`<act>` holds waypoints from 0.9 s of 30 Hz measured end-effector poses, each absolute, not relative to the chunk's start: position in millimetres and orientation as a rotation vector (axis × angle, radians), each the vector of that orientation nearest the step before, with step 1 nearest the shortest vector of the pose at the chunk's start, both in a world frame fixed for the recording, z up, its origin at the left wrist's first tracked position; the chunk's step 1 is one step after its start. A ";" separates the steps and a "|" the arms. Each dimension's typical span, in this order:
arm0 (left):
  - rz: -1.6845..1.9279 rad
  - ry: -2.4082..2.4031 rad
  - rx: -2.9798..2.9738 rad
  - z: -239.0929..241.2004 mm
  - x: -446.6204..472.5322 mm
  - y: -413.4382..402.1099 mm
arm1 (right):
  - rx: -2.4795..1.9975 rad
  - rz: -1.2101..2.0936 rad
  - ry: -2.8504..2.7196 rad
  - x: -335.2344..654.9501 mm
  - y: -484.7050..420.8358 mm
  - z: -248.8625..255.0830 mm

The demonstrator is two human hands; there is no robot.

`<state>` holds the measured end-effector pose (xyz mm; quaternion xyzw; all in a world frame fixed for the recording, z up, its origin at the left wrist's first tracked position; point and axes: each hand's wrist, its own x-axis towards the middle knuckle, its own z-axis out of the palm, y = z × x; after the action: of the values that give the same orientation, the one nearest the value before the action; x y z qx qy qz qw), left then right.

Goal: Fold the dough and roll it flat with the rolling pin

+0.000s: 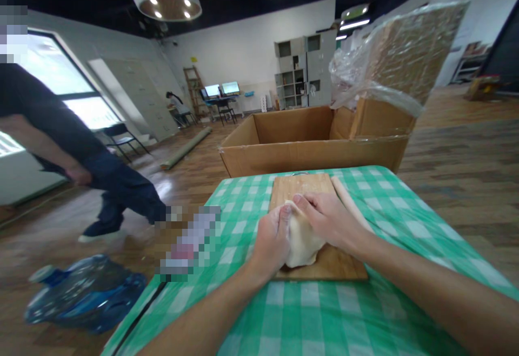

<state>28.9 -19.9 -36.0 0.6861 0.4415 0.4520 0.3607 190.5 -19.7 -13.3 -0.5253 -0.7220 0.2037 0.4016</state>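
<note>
Dough (pixel 305 241) hangs gathered between the person's left hand (pixel 273 234) and right hand (pixel 322 216), both of them closed on it. From here I see the left curled around its near-left side with the thumb on top, while the right bends over its upper right, thumb meeting the left thumb's end. The lump droops over a wooden board (pixel 343 268); whether its lower edge touches the wood, I can't tell.

Take the dough as the dial's middle, twelve straight ahead of the worker. Just beside the board, toward one o'clock, lies a pale rod (pixel 347 199), partly behind the right forearm. Under everything is the surface, in a green-and-white checked cloth (pixel 405 226). At nine o'clock, near its edge, sits a long thing (pixel 190 242) too pixelated to name, a black cable (pixel 140 310) trailing below it.

Past the surface, a big cardboard box (pixel 300 156) stands open at twelve, with a plastic-wrapped carton (pixel 409 58) rising at one. A large water bottle (pixel 91 296) lies on the floor at nine, and another person (pixel 81 129) in dark clothes strides at ten.
</note>
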 end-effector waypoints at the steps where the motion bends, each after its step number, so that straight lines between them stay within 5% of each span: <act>1: 1.173 1.110 1.806 -35.6 29.2 -20.5 | -1.300 0.512 -1.844 190.1 -19.7 -13.8; 10: 1.168 1.146 1.823 -31.3 35.3 -24.3 | -1.206 0.409 -1.752 188.7 -21.3 -19.4; 18: 1.120 1.108 1.691 -37.5 33.0 -22.4 | -1.227 0.710 -1.653 191.2 -14.3 -17.8; 27: 1.094 1.096 1.803 -38.4 36.4 -21.8 | -1.239 0.368 -1.848 188.2 -18.2 -18.2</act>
<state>36.4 -21.8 -38.4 0.7038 0.4278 0.4271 0.3732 188.2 -18.2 -18.2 -0.4962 -0.7403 0.1473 0.4289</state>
